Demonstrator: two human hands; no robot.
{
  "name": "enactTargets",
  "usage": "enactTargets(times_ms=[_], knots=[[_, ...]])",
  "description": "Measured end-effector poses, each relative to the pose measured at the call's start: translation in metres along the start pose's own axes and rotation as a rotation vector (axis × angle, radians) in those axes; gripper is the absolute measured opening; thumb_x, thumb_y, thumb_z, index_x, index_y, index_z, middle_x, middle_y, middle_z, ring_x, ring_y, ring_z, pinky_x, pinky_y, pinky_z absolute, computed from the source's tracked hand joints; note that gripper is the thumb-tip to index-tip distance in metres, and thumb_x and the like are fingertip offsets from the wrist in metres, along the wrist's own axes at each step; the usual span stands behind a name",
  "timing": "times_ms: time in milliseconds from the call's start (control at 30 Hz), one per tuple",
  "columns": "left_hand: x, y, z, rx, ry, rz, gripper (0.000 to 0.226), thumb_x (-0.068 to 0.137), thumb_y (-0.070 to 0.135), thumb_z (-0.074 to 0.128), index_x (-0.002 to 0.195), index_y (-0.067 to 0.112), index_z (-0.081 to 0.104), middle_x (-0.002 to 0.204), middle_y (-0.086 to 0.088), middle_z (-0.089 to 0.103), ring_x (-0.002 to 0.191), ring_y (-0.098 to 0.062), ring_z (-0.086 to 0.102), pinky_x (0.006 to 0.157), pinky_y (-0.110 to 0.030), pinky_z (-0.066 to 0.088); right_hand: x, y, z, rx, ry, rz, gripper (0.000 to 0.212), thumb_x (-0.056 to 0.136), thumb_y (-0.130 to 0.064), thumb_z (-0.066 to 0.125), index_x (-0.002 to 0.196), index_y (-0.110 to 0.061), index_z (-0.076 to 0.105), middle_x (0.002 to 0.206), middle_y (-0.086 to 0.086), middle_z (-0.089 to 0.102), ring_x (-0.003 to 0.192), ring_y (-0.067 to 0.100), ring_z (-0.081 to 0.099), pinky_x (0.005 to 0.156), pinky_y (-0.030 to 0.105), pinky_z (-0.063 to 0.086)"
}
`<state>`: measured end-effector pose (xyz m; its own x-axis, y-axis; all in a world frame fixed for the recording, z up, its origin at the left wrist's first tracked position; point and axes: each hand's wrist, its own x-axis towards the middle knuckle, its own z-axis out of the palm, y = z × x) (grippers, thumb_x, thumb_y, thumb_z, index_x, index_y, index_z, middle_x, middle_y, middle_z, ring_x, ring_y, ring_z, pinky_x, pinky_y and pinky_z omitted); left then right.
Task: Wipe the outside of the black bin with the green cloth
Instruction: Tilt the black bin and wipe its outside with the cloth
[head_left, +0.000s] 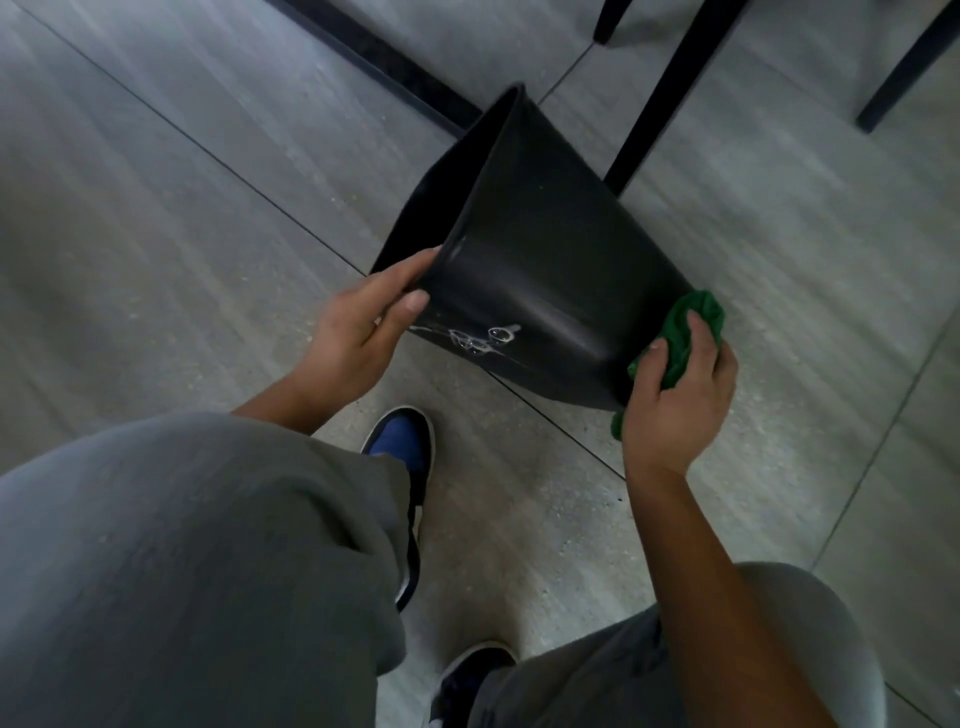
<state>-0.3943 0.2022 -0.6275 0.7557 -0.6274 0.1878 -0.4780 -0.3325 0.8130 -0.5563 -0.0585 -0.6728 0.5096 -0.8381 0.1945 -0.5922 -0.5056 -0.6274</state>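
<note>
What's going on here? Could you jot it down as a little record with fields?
activity: a person wiping a tilted black bin
left hand: grips the bin's rim, thumb on the outside
right hand: holds a green cloth against the bin's lower end
marks: white streaks and droplets on the bin's side
surroundings: grey tiled floor, dark furniture legs

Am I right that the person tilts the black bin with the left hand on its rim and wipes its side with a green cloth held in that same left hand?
Not quite. In the head view the left hand does grip the rim of the tilted black bin, but the green cloth is held in the right hand, pressed against the bin's lower side.
</note>
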Motion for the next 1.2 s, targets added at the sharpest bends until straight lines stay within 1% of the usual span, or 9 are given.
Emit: enactTargets(times_ms=[67,233,367,467,567,733,933,1067,1200], knots=[[0.001,0.005,0.003,-0.003,0.017,0.022,0.046,0.108,0.025,0.043,0.150,0.006,0.048,0.129,-0.002,0.066,0.115,-0.007,0.065,0.094,-0.020,0.051,0.002,0.005,-0.004,0.023,-0.025,0.029,0.049,0.104,-0.042,0.047,0.147,-0.019,0.054,0.145,0.018,0.054,0.129,0.034,0.055,0.102,0.051,0.051],[0.009,0.020,0.004,-0.096,0.050,-0.025,0.044,0.105,0.019,0.050,0.145,0.001,0.053,0.132,-0.006,0.066,0.120,-0.009,0.065,0.099,-0.025,0.052,0.005,0.016,-0.019,0.163,-0.059,0.090,0.047,0.094,-0.042,0.061,0.140,-0.029,0.059,0.138,0.007,0.060,0.124,0.023,0.058,0.105,0.046,0.051],[0.030,0.046,-0.003,-0.233,0.192,-0.162,0.046,0.096,0.028,0.070,0.140,0.017,0.059,0.103,-0.008,0.077,0.090,-0.018,0.076,0.082,-0.035,0.062,0.007,0.005,-0.027,0.303,-0.009,0.139,0.044,0.088,-0.039,0.069,0.132,-0.041,0.062,0.131,-0.014,0.063,0.117,-0.001,0.060,0.106,0.032,0.052],[0.041,0.063,-0.007,-0.265,0.182,-0.188,0.041,0.094,0.035,0.070,0.134,0.036,0.058,0.090,-0.023,0.077,0.082,-0.040,0.074,0.074,-0.052,0.060,0.006,-0.007,-0.028,0.356,-0.027,0.060,0.042,0.089,-0.038,0.071,0.130,-0.041,0.063,0.129,-0.015,0.065,0.118,-0.001,0.062,0.101,0.022,0.051],[0.044,0.065,-0.013,-0.338,0.090,-0.163,0.042,0.101,0.017,0.063,0.142,0.020,0.053,0.102,-0.024,0.077,0.092,-0.032,0.077,0.079,-0.049,0.062,0.002,-0.010,-0.025,0.328,-0.061,0.007,0.042,0.090,-0.037,0.070,0.132,-0.038,0.063,0.127,-0.016,0.062,0.115,-0.009,0.057,0.099,0.013,0.045],[0.039,0.055,-0.018,-0.286,-0.185,-0.011,0.052,0.105,-0.001,0.047,0.153,0.013,0.033,0.142,-0.016,0.059,0.128,-0.020,0.063,0.101,-0.036,0.056,0.008,-0.007,-0.020,0.263,-0.077,0.046,0.043,0.091,-0.040,0.064,0.133,-0.035,0.062,0.127,-0.010,0.059,0.115,0.008,0.058,0.099,0.022,0.044],[0.026,0.038,-0.020,-0.116,-0.285,-0.073,0.058,0.108,0.022,0.047,0.159,0.038,0.023,0.157,0.009,0.045,0.143,-0.005,0.044,0.119,-0.031,0.039,0.004,-0.001,-0.018,0.207,-0.088,0.121,0.043,0.093,-0.042,0.058,0.134,-0.032,0.061,0.129,0.003,0.061,0.115,0.022,0.061,0.099,0.040,0.051],[0.014,0.031,-0.015,-0.131,-0.365,-0.119,0.061,0.104,0.042,0.046,0.158,0.049,0.020,0.151,0.033,0.043,0.141,0.007,0.042,0.117,-0.018,0.035,0.004,0.010,-0.018,0.179,-0.088,0.169,0.043,0.095,-0.043,0.056,0.136,-0.031,0.060,0.128,0.004,0.061,0.111,0.021,0.061,0.094,0.033,0.049],[0.022,0.032,-0.015,-0.195,-0.224,-0.115,0.061,0.106,0.033,0.049,0.161,0.033,0.024,0.158,0.011,0.045,0.146,-0.009,0.043,0.121,-0.042,0.037,0.001,0.018,-0.011,0.133,-0.172,0.247,0.044,0.097,-0.039,0.061,0.140,-0.031,0.055,0.131,0.007,0.061,0.113,0.022,0.062,0.096,0.037,0.051]])
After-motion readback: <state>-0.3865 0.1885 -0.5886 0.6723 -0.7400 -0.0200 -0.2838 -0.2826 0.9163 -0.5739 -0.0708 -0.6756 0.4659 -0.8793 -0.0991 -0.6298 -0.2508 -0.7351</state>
